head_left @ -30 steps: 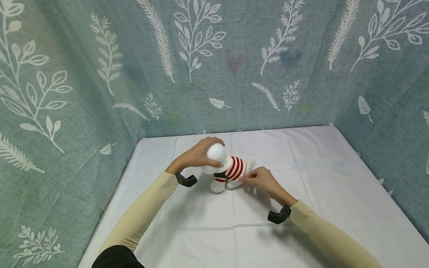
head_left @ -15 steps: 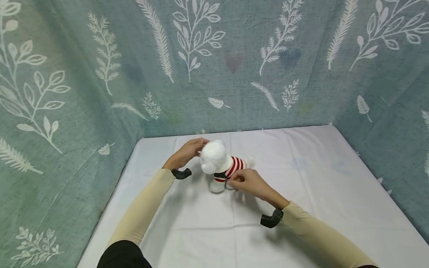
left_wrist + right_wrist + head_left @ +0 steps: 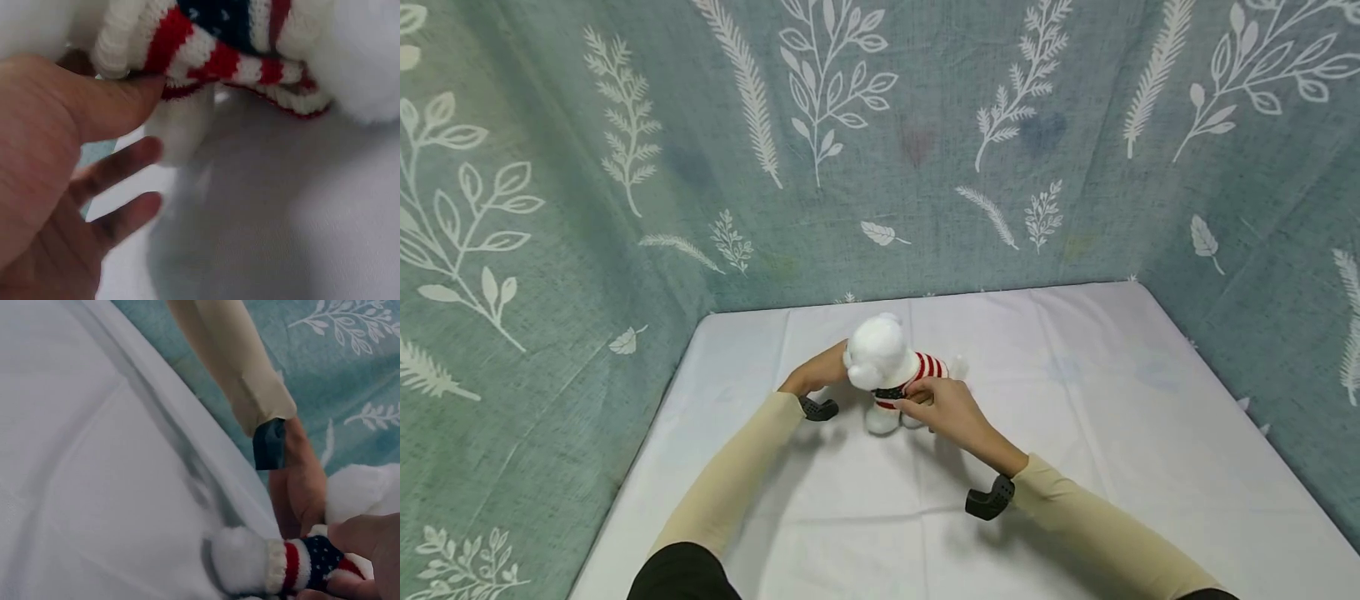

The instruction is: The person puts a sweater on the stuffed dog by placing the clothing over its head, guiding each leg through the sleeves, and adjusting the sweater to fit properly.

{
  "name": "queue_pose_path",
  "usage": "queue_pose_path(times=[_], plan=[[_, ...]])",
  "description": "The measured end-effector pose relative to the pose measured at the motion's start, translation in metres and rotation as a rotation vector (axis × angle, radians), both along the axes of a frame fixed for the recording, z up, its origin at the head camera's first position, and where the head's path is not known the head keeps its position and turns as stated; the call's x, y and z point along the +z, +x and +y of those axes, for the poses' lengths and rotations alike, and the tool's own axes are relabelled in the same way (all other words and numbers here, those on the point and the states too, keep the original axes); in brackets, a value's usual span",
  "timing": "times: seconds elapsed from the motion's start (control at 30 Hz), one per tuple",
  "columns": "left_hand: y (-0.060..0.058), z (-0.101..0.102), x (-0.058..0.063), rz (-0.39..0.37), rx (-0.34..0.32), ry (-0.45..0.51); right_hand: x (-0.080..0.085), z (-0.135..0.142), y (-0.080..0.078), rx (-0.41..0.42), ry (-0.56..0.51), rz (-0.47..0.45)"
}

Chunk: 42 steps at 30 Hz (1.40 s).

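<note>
A white plush toy dog (image 3: 875, 348) stands on the table, head to the left, in a red-and-white striped knit sweater (image 3: 931, 365) with a dark blue, white-flecked part at the chest. My left hand (image 3: 822, 370) reaches behind the dog's head, its fingers hidden there in the head view. In the left wrist view its thumb presses the sweater's hem (image 3: 181, 47), apparently pinching it; two other fingers extend free below. My right hand (image 3: 953, 417) is at the dog's near side. Its thumb and fingers pinch the sweater (image 3: 319, 559) by the blue part in the right wrist view.
A white cloth (image 3: 1060, 517) with fold creases covers the table. Green fabric (image 3: 925, 208) with white leaf prints hangs at the back and both sides. Each wrist carries a black camera mount (image 3: 990, 497).
My left hand has left the dog's head and gone down behind it. My right hand has moved left, from the sweater's rear hem to its chest. The dog stays in place.
</note>
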<state>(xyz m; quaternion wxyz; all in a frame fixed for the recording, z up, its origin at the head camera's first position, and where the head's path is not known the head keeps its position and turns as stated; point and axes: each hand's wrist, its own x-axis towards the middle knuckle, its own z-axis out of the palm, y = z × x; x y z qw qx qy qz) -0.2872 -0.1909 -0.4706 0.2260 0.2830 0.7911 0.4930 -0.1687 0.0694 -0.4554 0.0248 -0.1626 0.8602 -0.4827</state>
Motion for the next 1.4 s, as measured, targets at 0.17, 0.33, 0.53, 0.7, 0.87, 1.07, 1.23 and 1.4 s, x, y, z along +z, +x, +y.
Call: queue_pose_path(times=[0.17,0.33,0.53,0.7,0.87,1.07,1.23,1.4], plan=[[0.003,-0.002,0.003,0.072,0.006,0.025,-0.003,-0.004,0.004,-0.046,0.032,0.058],[0.009,-0.001,0.004,0.109,0.027,0.029,-0.004,0.002,0.002,-0.064,0.104,0.136],[0.021,0.011,0.003,0.102,0.081,0.07,-0.002,0.018,-0.015,-0.028,0.16,0.19],[0.034,0.025,0.005,0.129,0.134,0.089,0.0,0.036,-0.03,0.03,0.191,0.193],[0.041,0.038,0.007,0.188,0.169,0.139,0.004,0.053,-0.042,0.058,0.134,0.176],[0.042,0.052,0.006,0.277,0.246,0.114,0.004,0.068,-0.057,0.09,0.046,0.107],[0.042,0.059,0.001,0.284,0.294,0.062,-0.003,0.072,-0.062,0.091,0.002,0.053],[0.043,0.058,-0.005,0.249,0.309,0.058,-0.009,0.072,-0.062,0.083,0.014,0.029]])
